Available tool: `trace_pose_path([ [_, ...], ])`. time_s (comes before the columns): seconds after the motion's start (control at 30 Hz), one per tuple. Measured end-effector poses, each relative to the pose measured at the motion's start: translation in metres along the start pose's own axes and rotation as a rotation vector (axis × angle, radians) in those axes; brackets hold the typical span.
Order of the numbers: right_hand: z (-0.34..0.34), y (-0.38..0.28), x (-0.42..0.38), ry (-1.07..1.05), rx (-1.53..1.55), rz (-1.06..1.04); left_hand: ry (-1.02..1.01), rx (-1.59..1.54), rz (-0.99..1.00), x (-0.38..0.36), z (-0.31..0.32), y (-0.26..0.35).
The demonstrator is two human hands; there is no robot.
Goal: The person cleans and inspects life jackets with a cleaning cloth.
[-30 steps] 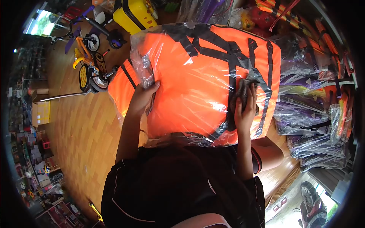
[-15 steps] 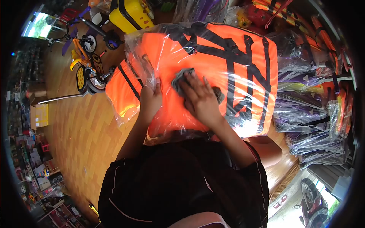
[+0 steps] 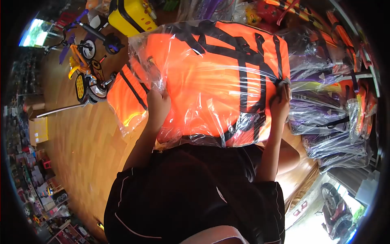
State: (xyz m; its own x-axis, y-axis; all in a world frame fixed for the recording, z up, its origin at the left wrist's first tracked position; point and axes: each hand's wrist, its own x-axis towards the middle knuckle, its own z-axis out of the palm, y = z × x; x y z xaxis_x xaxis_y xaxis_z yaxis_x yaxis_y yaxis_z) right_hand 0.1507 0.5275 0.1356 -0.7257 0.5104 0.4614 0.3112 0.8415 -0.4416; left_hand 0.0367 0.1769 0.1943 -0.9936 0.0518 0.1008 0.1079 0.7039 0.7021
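Observation:
An orange life vest (image 3: 191,81) with black straps lies across my lap inside a clear plastic bag (image 3: 211,118). Its left part, an orange section with a dark strap, hangs off toward the floor. My left hand (image 3: 158,103) is closed on the plastic bag at the vest's left side. Over at the right edge, my right hand (image 3: 280,101) is closed with the bag pulled into taut creases toward it. A small piece of dark cloth shows at its fingertips.
Children's bikes (image 3: 91,69) and a yellow suitcase (image 3: 132,16) stand at the upper left on the wooden floor (image 3: 81,134). Plastic-wrapped goods (image 3: 325,110) are stacked at the right. A cardboard box (image 3: 38,126) sits far left, a motorcycle (image 3: 335,207) lower right.
My right hand has moved from the middle of the vest to its right edge, taking the dark cloth along. The bag there is now stretched. My left hand keeps its hold.

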Motion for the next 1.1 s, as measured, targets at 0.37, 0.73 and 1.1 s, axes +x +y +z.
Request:
trace_pose_path([
  [0.37, -0.037, -0.165, 0.017, -0.167, 0.445, -0.188, -0.042, -0.031, 0.043, 0.000, 0.000, 0.007],
  [0.73, 0.052, -0.152, 0.049, -0.162, 0.073, -0.464, 0.064, -0.023, 0.024, -0.019, -0.009, 0.001],
  [1.1, 0.026, 0.058, 0.069, -0.162, 0.035, 0.374, 0.103, 0.033, 0.108, -0.015, 0.009, -0.005],
])
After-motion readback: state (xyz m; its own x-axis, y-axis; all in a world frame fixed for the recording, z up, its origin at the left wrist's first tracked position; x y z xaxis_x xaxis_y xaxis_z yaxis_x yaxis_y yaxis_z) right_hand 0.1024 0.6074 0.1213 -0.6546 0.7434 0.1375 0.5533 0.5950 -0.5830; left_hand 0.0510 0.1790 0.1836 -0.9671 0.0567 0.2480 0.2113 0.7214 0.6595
